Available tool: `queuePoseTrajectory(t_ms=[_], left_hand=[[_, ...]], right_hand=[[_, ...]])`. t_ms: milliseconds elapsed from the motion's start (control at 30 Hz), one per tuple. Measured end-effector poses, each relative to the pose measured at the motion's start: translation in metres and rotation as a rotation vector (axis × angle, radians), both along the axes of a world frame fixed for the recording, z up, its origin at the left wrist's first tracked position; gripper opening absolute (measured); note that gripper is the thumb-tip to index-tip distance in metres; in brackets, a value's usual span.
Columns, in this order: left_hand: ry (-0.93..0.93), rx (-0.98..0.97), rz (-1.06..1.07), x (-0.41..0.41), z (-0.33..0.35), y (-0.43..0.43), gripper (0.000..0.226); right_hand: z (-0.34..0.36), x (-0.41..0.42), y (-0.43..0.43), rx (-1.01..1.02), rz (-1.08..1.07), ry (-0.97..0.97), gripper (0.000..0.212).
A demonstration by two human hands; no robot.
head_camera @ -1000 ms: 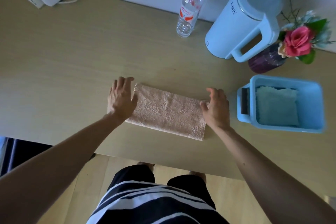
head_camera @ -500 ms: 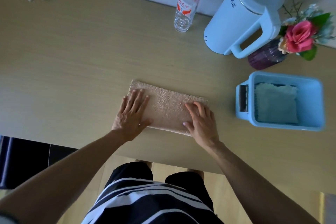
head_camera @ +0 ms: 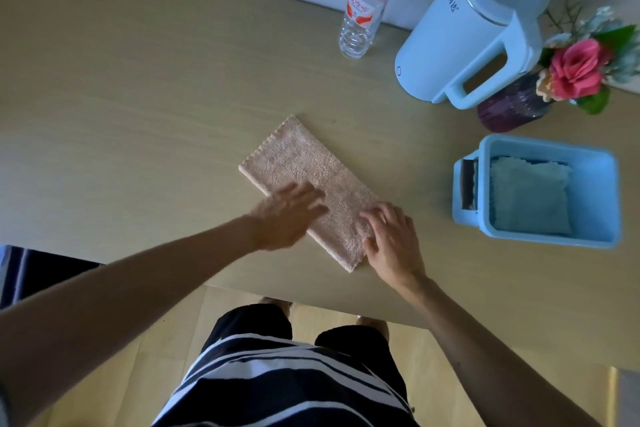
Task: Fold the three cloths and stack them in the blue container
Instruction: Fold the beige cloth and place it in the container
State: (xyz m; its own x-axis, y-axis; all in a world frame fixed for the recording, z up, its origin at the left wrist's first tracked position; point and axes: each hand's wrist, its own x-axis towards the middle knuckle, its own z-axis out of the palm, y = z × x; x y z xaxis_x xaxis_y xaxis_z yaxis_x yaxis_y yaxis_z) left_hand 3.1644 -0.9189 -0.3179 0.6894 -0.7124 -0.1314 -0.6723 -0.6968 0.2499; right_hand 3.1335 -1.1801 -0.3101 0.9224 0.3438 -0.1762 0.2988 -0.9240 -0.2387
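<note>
I see the folded pink terry cloth (head_camera: 308, 180) lying flat on the pale wooden table (head_camera: 138, 107) near its front edge, a long rectangle whose long axis runs diagonally from far-left to near-right, its scalloped short edge pointing away from me. My left hand (head_camera: 287, 215) lies flat and spread on the cloth's near-left long edge, blurred, gripping nothing. My right hand (head_camera: 391, 236) has its fingers curled onto the near-right end; whether they pinch the fabric I cannot tell. Well to the right sits the blue rectangular plastic container (head_camera: 599, 198), holding a folded blue-green cloth (head_camera: 530, 198). Behind it stand a purple vase (head_camera: 509, 111) of artificial flowers and a pale blue jug kettle (head_camera: 474, 28) with unreadable Chinese characters. A clear water bottle (head_camera: 363, 10) with a red-and-white label stands by the wall, characters too small to read.
</note>
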Motion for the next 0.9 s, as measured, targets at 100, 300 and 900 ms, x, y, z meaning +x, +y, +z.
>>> queuePoseTrajectory(t_ms=[100,300,900], left_hand=[[0.076,0.001,-0.106,-0.029,-0.004,-0.017,0.046],[0.081,0.008,-0.038,-0.037,-0.005,-0.016,0.056],[0.104,-0.432,0.231,-0.042,0.006,0.012,0.031]], right_hand=[[0.0,0.009,-0.001,0.003,0.062,0.094,0.055],[0.008,0.005,0.01,-0.119,0.103,0.141,0.069],[0.036,0.008,0.027,0.691,-0.203,0.688,0.024]])
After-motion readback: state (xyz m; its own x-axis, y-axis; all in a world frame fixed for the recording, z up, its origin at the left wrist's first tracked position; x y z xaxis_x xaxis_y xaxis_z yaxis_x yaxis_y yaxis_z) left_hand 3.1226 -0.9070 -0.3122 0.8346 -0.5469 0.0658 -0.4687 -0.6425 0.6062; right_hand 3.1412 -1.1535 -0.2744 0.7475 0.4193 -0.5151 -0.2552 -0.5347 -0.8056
